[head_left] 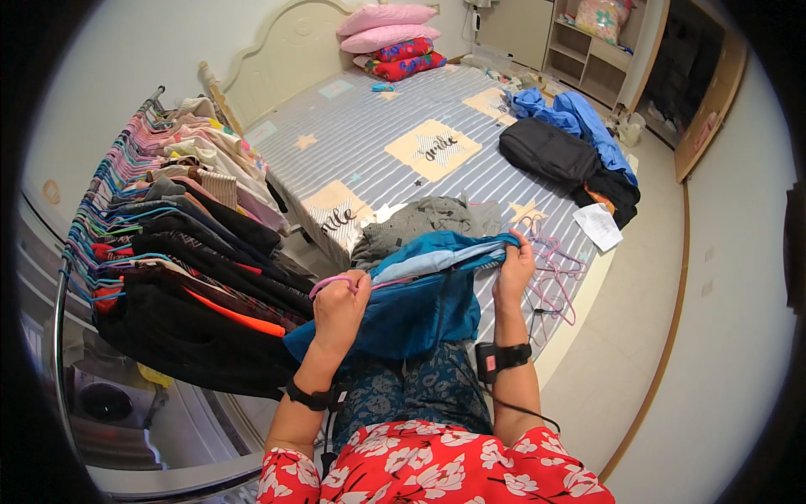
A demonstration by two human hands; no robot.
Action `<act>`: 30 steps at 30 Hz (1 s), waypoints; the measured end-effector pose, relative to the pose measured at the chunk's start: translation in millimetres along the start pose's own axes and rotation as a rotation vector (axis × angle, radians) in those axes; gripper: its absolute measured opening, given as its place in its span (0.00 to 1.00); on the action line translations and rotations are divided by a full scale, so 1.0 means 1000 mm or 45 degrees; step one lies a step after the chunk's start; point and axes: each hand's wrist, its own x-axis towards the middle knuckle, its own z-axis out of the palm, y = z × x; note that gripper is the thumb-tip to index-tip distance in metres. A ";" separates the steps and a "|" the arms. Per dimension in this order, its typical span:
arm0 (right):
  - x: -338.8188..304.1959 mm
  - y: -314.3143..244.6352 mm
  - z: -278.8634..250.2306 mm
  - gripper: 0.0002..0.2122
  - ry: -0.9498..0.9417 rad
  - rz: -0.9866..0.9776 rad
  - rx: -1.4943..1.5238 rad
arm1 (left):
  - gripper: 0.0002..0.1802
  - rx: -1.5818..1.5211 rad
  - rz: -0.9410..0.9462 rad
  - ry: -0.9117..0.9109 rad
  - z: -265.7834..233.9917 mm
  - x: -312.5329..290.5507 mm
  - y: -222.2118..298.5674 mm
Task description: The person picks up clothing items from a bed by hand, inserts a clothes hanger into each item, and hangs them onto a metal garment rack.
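Observation:
A teal garment (420, 307) with a light blue inner side stretches between my two hands over my lap. My left hand (340, 304) is closed round a pink clothes hanger (321, 286), whose hook end curves out beside the fist. Most of that hanger is hidden by the cloth. At the other end, my right hand (514, 270) pinches the garment's upper edge. Just beyond the garment, a heap of grey clothes (428, 220) lies on the bed. Close to my right hand are several loose pink and purple hangers (554, 269).
A rack of hung clothes (201, 244) stands along the left. On the bed (336, 126) lie a black bag (547, 151), blue clothes (579, 113) and a white paper (598, 227). Pink pillows (386, 29) are stacked by the headboard. Pale floor (638, 311) runs along the right.

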 end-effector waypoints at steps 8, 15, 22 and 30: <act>0.002 0.004 0.003 0.09 -0.254 0.527 0.345 | 0.06 0.064 0.002 0.117 -0.001 0.002 -0.004; 0.009 -0.033 0.001 0.19 -0.655 0.346 0.123 | 0.07 -0.146 -0.075 0.172 -0.010 0.003 -0.012; 0.001 -0.019 0.001 0.11 -0.758 0.042 -0.853 | 0.09 -0.166 0.001 0.232 -0.011 -0.002 -0.010; 0.001 -0.003 0.004 0.07 -0.430 0.827 0.127 | 0.09 -0.122 0.025 0.115 -0.014 -0.004 -0.009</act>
